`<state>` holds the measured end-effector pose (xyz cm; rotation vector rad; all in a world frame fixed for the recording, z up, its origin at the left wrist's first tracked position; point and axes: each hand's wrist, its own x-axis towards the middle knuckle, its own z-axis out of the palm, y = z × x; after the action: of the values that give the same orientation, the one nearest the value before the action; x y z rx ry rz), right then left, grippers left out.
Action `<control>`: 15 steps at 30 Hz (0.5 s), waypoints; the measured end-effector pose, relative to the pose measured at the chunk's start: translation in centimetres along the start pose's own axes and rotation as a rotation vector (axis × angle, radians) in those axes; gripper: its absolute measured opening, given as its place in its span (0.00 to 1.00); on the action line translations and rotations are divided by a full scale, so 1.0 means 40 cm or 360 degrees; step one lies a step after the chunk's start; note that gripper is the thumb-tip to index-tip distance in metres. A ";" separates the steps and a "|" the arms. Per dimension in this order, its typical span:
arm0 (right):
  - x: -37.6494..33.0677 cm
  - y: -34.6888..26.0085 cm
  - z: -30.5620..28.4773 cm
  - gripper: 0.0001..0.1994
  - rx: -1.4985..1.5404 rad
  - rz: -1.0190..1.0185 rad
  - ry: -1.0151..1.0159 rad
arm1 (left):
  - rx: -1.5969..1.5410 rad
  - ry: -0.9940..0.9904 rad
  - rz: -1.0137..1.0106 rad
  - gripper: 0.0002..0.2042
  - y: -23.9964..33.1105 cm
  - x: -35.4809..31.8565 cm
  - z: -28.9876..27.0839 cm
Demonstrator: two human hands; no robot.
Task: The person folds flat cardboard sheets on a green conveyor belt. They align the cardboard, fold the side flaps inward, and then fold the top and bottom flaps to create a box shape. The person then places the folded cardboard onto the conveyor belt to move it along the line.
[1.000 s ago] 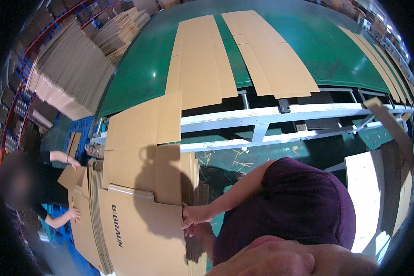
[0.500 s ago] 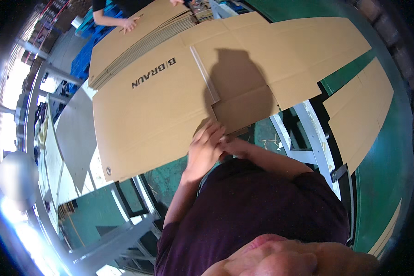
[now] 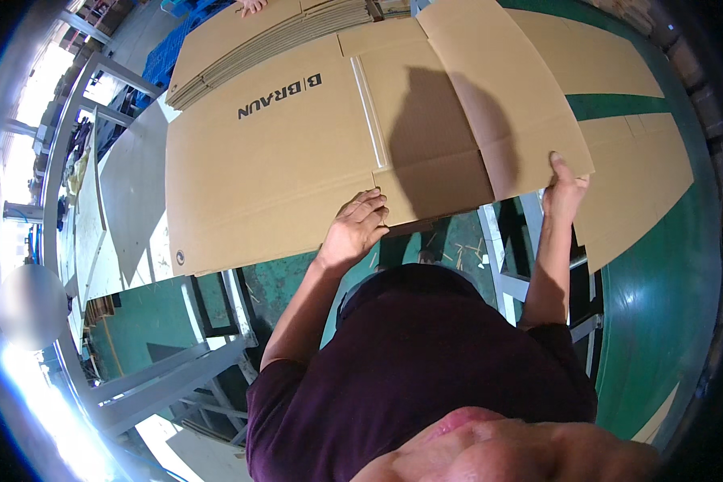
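Two hands, left hand and right hand, each grip holding flat matte cardboard sheet.

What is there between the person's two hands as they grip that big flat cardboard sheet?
Between the left hand and right hand, the head view shows only the cardboard sheet's lower flap edge, with shadow across it.

Brown cardboard sheet (black lettering).

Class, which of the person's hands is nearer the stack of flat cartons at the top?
Left. The left hand grips the held sheet's near edge below the stack; the right hand is farther right.
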<state>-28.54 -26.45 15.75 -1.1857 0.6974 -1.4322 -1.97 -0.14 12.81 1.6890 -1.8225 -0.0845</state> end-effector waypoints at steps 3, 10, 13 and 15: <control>-0.116 -0.002 0.161 0.16 -0.0623 -0.0520 -0.0973 | 0.0016 0.0047 0.0000 0.14 -0.012 0.003 0.024; -0.269 0.151 0.292 0.13 -0.1471 -0.1241 -0.1840 | -0.0039 0.0240 0.0139 0.14 -0.040 -0.001 0.075; -0.271 0.155 0.290 0.13 -0.1435 -0.1114 -0.1852 | -0.0064 0.0271 0.0083 0.16 -0.041 -0.002 0.082; -0.265 0.139 0.301 0.14 -0.1456 -0.1076 -0.1928 | -0.0091 0.0252 0.0003 0.19 -0.036 0.003 0.061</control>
<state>-16.39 -15.34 11.66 -2.8081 -0.0010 -0.5266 -1.90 -1.41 10.25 1.6074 -1.6890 -0.0016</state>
